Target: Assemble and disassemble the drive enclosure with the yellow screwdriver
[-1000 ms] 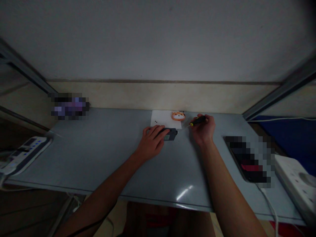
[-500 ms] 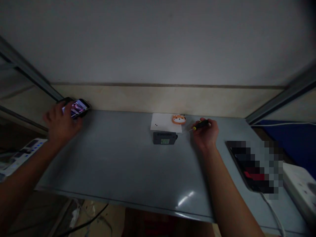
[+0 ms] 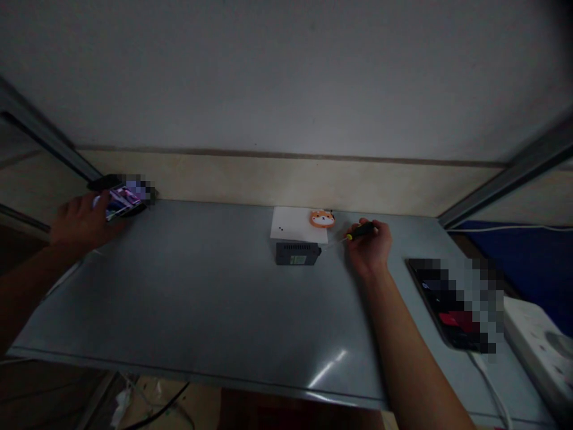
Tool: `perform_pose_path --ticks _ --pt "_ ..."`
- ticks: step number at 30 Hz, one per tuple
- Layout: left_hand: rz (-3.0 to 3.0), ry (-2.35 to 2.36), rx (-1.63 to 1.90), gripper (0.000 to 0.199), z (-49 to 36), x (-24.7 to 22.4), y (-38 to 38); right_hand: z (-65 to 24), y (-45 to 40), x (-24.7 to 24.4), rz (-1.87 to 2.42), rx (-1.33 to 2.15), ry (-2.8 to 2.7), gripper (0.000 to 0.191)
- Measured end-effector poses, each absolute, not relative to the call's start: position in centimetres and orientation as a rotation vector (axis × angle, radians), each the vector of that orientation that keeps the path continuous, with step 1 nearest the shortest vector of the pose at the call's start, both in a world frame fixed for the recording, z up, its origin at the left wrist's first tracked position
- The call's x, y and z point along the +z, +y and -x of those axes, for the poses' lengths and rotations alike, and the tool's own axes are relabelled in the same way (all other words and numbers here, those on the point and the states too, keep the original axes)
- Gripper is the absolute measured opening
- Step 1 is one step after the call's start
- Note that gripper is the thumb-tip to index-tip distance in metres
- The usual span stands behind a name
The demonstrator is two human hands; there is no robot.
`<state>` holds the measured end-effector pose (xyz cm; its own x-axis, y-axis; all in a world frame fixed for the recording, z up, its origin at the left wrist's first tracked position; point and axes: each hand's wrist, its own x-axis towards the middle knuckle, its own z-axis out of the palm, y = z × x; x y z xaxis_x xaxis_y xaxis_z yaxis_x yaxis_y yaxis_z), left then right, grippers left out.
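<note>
At the far left, my left hand (image 3: 83,224) reaches to a lit smartphone (image 3: 120,202) propped at a slant near the wall. Its fingers are apart, a fingertip at the screen's left side and the thumb by the lower edge. My right hand (image 3: 372,254) rests palm up on the table, closed round a screwdriver (image 3: 362,232) with a black and yellow handle; the thin shaft points left. Left of its tip a small dark grey vented box (image 3: 297,254) with a green label stands on the table. Behind it lies white paper (image 3: 293,224) with several tiny dark specks, perhaps screws.
An orange animal-face case (image 3: 322,218) sits on the paper's right end. On the right lie a dark phone (image 3: 434,298), partly pixelated, with a white cable, and a white power strip (image 3: 532,328). A wall (image 3: 250,179) borders the grey table (image 3: 201,304) at the back.
The view has shifted slightly, turning leftward things nearer the edge. My left hand has drawn a little left across the smartphone, uncovering more of it. My right hand keeps its hold on the screwdriver.
</note>
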<state>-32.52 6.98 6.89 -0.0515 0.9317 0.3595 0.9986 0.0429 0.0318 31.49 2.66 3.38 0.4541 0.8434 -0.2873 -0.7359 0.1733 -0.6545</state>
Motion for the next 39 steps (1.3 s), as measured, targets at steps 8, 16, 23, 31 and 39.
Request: perform_pose_path --ticks 8,16,23,31,39 --pt "2.078 -2.056 -0.415 0.119 33.1 6.8 8.5 -31.6 2.9 2.6 0.868 1.131 -0.168 0.012" --pt "1.968 -2.080 -0.457 0.120 33.9 6.5 8.8 -31.7 2.9 2.5 0.877 1.137 -0.186 0.013" --pt "1.976 -2.130 -0.451 0.124 33.5 7.7 8.9 -31.6 2.8 2.7 0.862 1.137 -0.171 0.010" --pt "1.964 -2.108 -0.386 0.123 34.0 7.3 9.3 -31.3 2.8 3.0 0.865 1.116 -0.157 0.010" --pt "2.004 -2.092 -0.260 0.110 34.9 7.4 9.1 -31.5 3.0 2.6 0.862 1.114 -0.146 0.010"
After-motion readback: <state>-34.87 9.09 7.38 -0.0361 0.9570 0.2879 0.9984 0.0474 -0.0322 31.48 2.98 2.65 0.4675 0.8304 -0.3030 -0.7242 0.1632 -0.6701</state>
